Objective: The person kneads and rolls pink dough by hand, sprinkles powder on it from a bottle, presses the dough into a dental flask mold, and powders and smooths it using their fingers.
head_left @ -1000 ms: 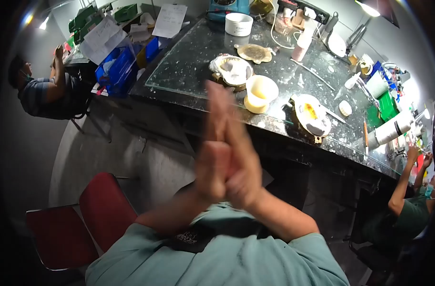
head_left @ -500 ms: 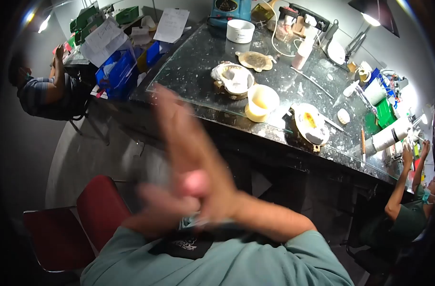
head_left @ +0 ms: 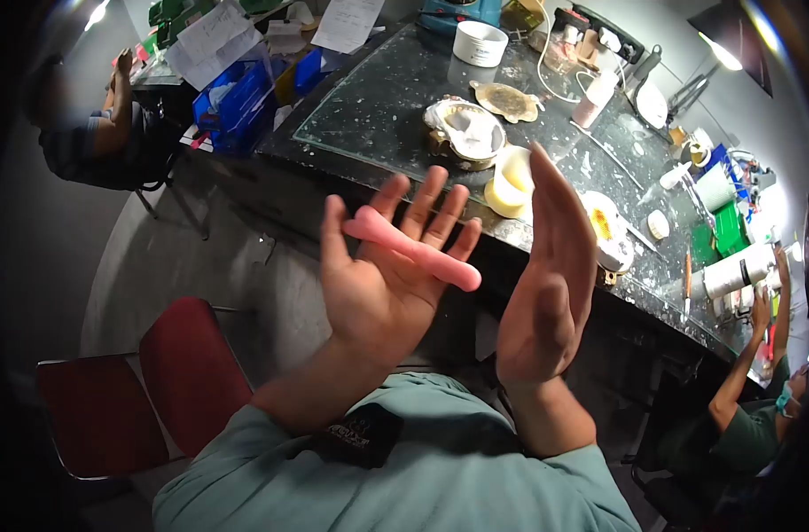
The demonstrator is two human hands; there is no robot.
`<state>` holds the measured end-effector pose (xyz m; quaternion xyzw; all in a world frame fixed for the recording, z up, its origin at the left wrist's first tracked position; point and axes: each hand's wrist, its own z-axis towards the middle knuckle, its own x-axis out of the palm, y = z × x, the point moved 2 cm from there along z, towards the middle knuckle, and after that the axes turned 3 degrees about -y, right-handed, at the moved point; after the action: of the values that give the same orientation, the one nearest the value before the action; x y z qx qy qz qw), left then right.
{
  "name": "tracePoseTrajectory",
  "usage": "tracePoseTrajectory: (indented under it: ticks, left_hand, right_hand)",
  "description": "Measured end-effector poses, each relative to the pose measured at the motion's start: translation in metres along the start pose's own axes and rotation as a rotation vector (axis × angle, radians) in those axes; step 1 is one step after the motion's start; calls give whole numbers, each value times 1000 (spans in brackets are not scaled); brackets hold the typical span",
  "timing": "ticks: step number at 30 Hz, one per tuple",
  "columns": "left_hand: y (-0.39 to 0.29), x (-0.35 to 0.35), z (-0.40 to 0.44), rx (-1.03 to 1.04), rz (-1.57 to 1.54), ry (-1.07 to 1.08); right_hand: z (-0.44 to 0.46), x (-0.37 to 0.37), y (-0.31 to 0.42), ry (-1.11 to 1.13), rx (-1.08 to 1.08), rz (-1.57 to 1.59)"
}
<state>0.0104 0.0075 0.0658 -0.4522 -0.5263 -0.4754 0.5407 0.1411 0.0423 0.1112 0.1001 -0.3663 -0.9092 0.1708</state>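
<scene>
A pink roll of dough-like material (head_left: 410, 248), thin in the middle and thicker at both ends, lies across the upturned palm and fingers of my left hand (head_left: 378, 288). That hand carries it with the fingers spread, not wrapped round it. My right hand (head_left: 551, 293) is raised beside it on the right, fingers stretched out and close together, palm turned toward the left hand. It holds nothing and is apart from the roll. Behind the right fingers, a yellowish cup (head_left: 509, 188) on the bench is partly covered.
On the black bench (head_left: 378, 115) stand a metal flask half with white plaster (head_left: 462, 133), a metal lid (head_left: 508, 101), a second flask (head_left: 606, 232), a white tub (head_left: 480, 44) and a pink bottle (head_left: 597, 97). A red chair (head_left: 191, 377) is at left. Two other people sit at either side.
My hands were together, blurred, with the pink material between them. Now they are apart, the right hand moved right, and the material shows as a longer roll on the left palm.
</scene>
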Motion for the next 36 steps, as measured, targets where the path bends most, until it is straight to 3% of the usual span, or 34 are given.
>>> tracePoseTrajectory:
  ticks: [2, 3, 5, 8, 10, 11, 13, 15, 17, 18, 20, 22, 23, 25, 26, 28, 30, 34, 36]
  left_hand:
    - [7, -6, 4, -101, 25, -25]
    - [18, 1, 1, -22, 340, -51]
    - [39, -7, -3, 150, 659, 37]
    - [38, -19, -6, 217, 765, 222]
    - [30, -35, -10, 337, 920, 378]
    - [34, -39, -21, 344, 925, 421]
    - [39, -41, -37, 349, 850, 439]
    - [41, -34, -46, 352, 689, 392]
    - [36, -20, -22, 491, 582, 358]
    - [30, -17, -8, 507, 542, 364]
    - [-18, -32, 28, 326, 531, 458]
    - [-19, -10, 27, 312, 652, 332]
    - [-3, 9, 23, 390, 766, 163]
    - [19, -4, 20, 427, 990, 512]
    - [26, -6, 12, 448, 1035, 583]
    - [16, -4, 6, 482, 979, 577]
    - [1, 5, 11, 501, 907, 542]
    - [25, -5, -1, 467, 1033, 581]
    - [12, 2, 1, 476, 980, 547]
  right_hand:
    - [-24, 0, -43, -135, -115, 150]
    - [-25, 4, -56, -120, -126, 153]
    - [-20, 11, -59, -84, -66, 140]
    - [-16, 18, -41, 49, -7, -22]
    - [-21, 19, -34, 198, -257, -264]
    - [-14, 16, -28, 279, -420, -464]
    - [11, 9, -20, 97, -386, -640]
    - [5, 21, -17, 131, -413, -695]
    - [-9, 32, -23, 210, -512, -616]
    - [-7, 29, -23, 128, -451, -457]
    - [-5, 17, -27, 2, -462, -242]
    - [-3, 13, -32, -43, -463, -152]
    - [-2, 15, -33, -37, -381, -168]
    - [4, 19, -40, -33, -239, -163]
    - [1, 26, -42, -28, -203, -109]
    - [-28, 54, -36, 28, -245, 6]
    - [-41, 78, -31, 96, -474, 61]
    - [3, 45, -28, 364, -352, 197]
    - [-27, 54, -23, 318, -271, 50]
